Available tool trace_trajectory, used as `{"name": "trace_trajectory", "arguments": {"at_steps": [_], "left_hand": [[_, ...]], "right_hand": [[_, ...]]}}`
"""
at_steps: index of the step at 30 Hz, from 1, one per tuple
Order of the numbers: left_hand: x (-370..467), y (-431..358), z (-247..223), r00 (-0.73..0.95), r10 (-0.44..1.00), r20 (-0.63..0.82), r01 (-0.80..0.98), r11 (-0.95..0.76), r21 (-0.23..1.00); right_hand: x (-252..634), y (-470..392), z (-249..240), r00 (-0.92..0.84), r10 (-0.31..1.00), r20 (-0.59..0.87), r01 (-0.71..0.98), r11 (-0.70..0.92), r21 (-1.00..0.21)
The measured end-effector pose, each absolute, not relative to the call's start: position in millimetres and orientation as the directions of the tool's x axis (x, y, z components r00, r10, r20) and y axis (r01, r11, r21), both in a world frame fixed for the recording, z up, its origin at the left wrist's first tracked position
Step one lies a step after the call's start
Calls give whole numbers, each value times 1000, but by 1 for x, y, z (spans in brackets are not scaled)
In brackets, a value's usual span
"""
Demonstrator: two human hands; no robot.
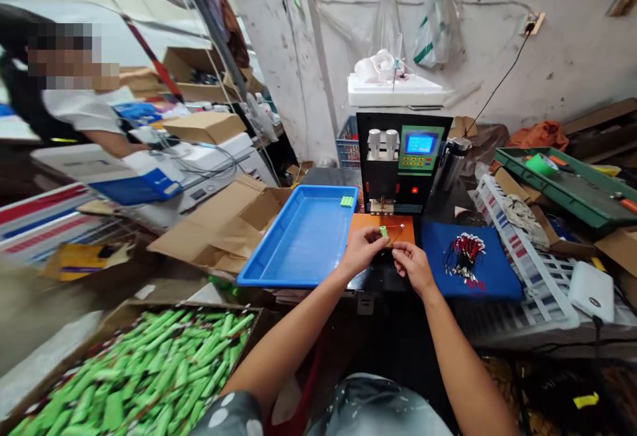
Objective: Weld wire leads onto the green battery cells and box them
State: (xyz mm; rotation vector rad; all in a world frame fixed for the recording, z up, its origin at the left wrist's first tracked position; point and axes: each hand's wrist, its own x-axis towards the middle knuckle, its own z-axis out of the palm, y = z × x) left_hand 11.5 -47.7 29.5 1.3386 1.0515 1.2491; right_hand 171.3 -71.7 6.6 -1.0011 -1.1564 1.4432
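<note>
My left hand (365, 250) is closed around a small green battery cell (383, 231), held upright over the orange work surface (359, 222). Thin wires with a small white plug (402, 226) run beside the cell. My right hand (412, 265) pinches a thin wire just to the right of it. Right behind both hands stands a black spot welder (384, 177) with a lit blue screen; its electrode tips sit above the orange surface. On a blue mat (490, 265) to the right lies a bundle of red and black wire leads (468, 253).
A blue tray (293, 277) on the left holds several green cells (347, 201) in its far corner. Lower left is a box full of green-wrapped battery packs (164, 369). A white plastic crate (527, 250) and a power bank (592, 291) stand right. Another person (79, 111) sits at far left.
</note>
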Motion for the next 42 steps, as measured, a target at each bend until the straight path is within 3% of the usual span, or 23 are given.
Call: {"name": "trace_trajectory", "arguments": {"at_steps": [6, 15, 21, 28, 42], "left_hand": [[14, -51, 34, 84, 993, 79, -92, -71, 993], [21, -53, 32, 140, 989, 52, -222, -20, 975], [22, -50, 23, 130, 990, 52, -255, -18, 967], [21, -64, 24, 146, 986, 80, -86, -67, 994], [9, -49, 18, 187, 980, 68, -130, -44, 991]], "right_hand": [[168, -70, 3, -184, 983, 6, -200, -32, -979], [164, -68, -1, -234, 970, 66, -37, 59, -998], [171, -78, -2, -311, 950, 13, -3, 13, -1000], [186, -95, 5, -300, 951, -69, -195, -132, -972], [172, -64, 25, -198, 976, -88, -452, -171, -876]]}}
